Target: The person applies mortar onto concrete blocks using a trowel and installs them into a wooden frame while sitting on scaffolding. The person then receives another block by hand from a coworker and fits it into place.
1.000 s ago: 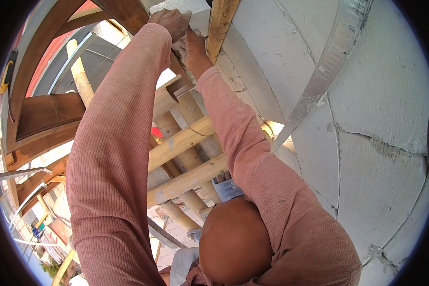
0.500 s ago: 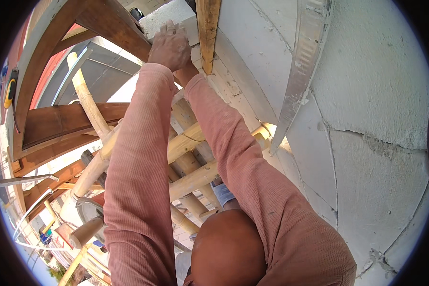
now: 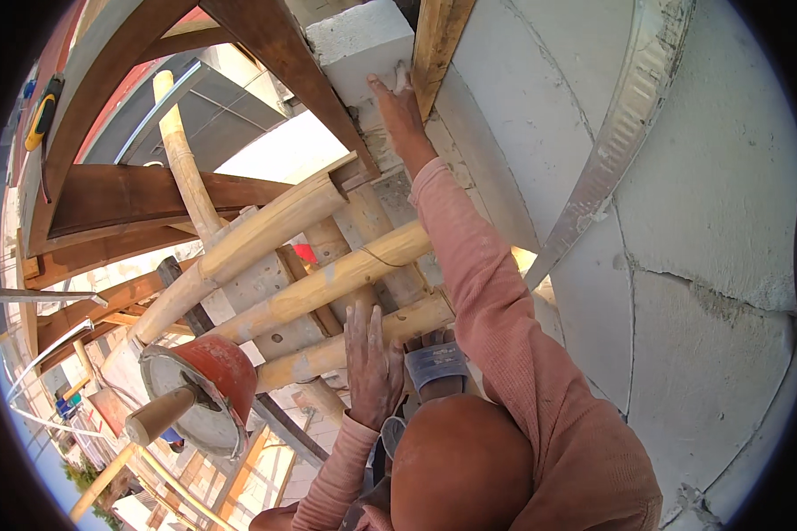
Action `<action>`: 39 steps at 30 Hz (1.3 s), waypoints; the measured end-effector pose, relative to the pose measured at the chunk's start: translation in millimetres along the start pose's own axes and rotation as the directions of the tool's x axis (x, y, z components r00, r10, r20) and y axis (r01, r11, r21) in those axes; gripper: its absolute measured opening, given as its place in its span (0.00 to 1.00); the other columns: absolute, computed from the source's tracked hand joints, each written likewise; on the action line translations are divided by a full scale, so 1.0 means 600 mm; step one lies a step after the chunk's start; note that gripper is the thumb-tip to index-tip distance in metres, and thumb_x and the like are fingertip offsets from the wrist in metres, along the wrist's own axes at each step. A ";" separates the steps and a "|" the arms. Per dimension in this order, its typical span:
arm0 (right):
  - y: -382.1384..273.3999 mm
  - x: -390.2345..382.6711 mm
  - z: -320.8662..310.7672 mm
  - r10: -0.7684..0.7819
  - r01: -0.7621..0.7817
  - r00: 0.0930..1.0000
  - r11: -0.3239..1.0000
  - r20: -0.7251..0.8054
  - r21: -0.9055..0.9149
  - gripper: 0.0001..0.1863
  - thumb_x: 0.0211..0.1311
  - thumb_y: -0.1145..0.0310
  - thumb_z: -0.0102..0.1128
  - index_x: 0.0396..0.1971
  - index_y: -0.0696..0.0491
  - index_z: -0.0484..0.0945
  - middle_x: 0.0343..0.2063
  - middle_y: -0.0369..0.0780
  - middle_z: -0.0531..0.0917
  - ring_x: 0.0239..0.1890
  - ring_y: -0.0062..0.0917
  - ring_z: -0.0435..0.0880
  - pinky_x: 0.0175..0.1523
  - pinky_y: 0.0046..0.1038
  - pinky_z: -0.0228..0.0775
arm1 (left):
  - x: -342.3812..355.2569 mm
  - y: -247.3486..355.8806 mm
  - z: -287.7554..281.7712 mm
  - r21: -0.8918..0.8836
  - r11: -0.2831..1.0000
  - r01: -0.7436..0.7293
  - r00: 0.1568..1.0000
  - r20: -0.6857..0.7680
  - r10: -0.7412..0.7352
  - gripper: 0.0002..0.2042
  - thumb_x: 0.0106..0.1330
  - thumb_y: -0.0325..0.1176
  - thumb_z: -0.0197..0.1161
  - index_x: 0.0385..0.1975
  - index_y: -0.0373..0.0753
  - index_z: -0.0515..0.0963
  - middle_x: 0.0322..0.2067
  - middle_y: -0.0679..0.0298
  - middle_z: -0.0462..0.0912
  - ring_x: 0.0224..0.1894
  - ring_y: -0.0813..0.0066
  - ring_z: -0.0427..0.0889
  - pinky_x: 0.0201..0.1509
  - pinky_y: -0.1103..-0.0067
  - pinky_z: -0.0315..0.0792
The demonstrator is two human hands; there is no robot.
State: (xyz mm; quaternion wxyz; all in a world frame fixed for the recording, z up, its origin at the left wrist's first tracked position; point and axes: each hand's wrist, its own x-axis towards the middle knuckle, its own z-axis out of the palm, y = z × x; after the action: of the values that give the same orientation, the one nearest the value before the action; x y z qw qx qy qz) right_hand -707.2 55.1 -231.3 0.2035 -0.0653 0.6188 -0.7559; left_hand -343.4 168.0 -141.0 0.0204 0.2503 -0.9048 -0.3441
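A pale block (image 3: 363, 53) rests at the far end of the wall, beside an upright timber (image 3: 440, 44). My right hand (image 3: 401, 111) reaches up to it, fingers parted and tips against its near face. Closer in, my left hand (image 3: 372, 363) is raised, empty, with dusty fingers stretched straight. It is near the bamboo poles (image 3: 328, 283) and my foot in a blue sandal (image 3: 437, 365). A red bucket (image 3: 217, 372) coated in grey mortar stands left of that hand. A round wooden piece (image 3: 162, 416) shows in front of its mouth.
A pale block wall (image 3: 708, 372) with cracked joints fills the right side. A long metal strip (image 3: 615, 146) slants against it. Brown timber frames (image 3: 124, 203) stand at left, with a yellow-and-black utility knife (image 3: 44, 115). Gaps between the poles show a lower level.
My left hand has left the block and come down near my foot. My right hand now touches the block's near face. The view has shifted, showing more of the red bucket.
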 end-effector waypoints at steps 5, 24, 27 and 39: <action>0.020 0.043 -0.041 -0.112 0.083 0.991 0.948 -0.079 -0.307 0.40 0.70 0.62 0.63 0.74 0.63 0.57 0.72 0.55 0.63 0.74 0.41 0.64 0.74 0.36 0.60 | -0.046 -0.004 0.033 -0.014 0.996 0.093 0.996 -0.001 -0.093 0.30 0.74 0.33 0.58 0.74 0.33 0.59 0.74 0.38 0.55 0.76 0.36 0.54 0.79 0.52 0.52; -0.028 0.000 -0.009 -0.441 0.489 0.761 -0.091 0.476 -0.867 0.44 0.61 0.74 0.59 0.78 0.53 0.52 0.78 0.47 0.54 0.81 0.42 0.48 0.82 0.49 0.42 | -0.111 -0.034 0.046 0.092 0.988 0.126 0.992 -0.006 -0.126 0.35 0.69 0.38 0.60 0.75 0.34 0.58 0.75 0.39 0.54 0.77 0.38 0.54 0.79 0.51 0.51; -0.032 0.003 -0.016 -0.435 0.468 0.752 -0.177 0.496 -0.866 0.44 0.61 0.74 0.57 0.78 0.53 0.51 0.79 0.46 0.52 0.81 0.42 0.47 0.81 0.50 0.42 | -0.116 -0.040 0.051 0.055 0.991 0.124 0.992 0.000 -0.124 0.36 0.69 0.36 0.60 0.76 0.34 0.56 0.76 0.40 0.52 0.78 0.38 0.52 0.79 0.50 0.49; -0.118 0.058 -0.058 -0.197 0.639 0.731 -0.139 0.654 -0.756 0.34 0.65 0.73 0.53 0.73 0.51 0.64 0.73 0.45 0.66 0.76 0.40 0.63 0.77 0.41 0.58 | -0.117 -0.042 0.050 0.061 0.991 0.116 0.992 -0.056 -0.112 0.35 0.67 0.34 0.62 0.74 0.34 0.61 0.75 0.43 0.57 0.77 0.44 0.55 0.79 0.54 0.50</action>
State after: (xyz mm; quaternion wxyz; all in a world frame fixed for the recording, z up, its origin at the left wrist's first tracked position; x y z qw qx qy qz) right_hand -767.0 83.8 -176.1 -0.0628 -0.5063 0.8522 -0.1164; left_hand -277.0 203.2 -170.4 0.0162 0.3110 -0.8986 -0.3090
